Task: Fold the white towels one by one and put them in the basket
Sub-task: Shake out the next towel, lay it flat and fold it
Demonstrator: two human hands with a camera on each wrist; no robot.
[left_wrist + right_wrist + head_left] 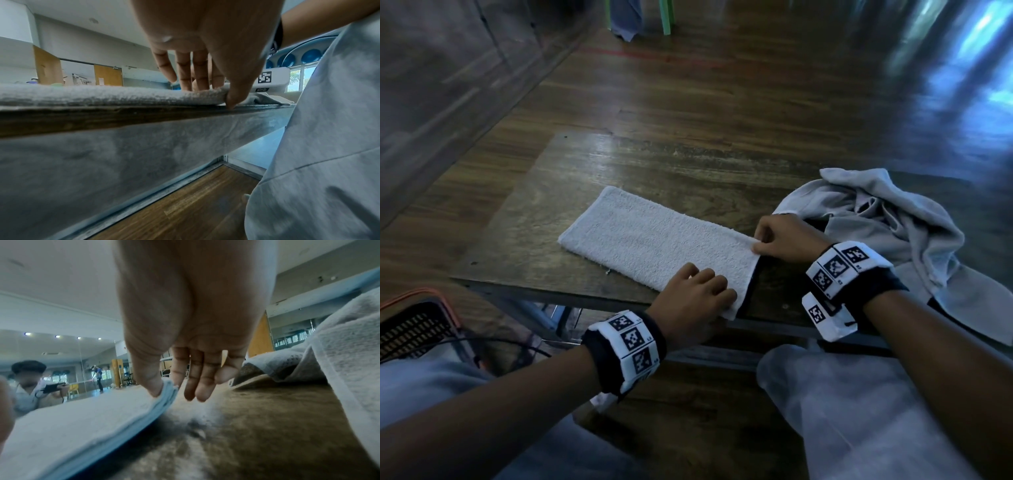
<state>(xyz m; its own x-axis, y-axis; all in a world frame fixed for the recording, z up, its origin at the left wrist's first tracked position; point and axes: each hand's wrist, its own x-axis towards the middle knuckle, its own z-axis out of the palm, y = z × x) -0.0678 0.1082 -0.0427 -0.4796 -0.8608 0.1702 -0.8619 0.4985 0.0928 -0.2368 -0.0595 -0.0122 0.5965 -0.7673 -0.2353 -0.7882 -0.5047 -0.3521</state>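
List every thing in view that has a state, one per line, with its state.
Folded towel: lying flat on the table as a long strip, several layers showing at its near end.
Towel pile: crumpled, unfolded, at the table's right.
Left hand: pinching the strip's near corner.
Right hand: pinching the strip's other near-end corner.
Basket: on the floor at left, contents hidden.

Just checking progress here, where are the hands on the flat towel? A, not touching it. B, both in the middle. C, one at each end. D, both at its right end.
D: the left hand and right hand both grip corners at the right end of the flat towel.
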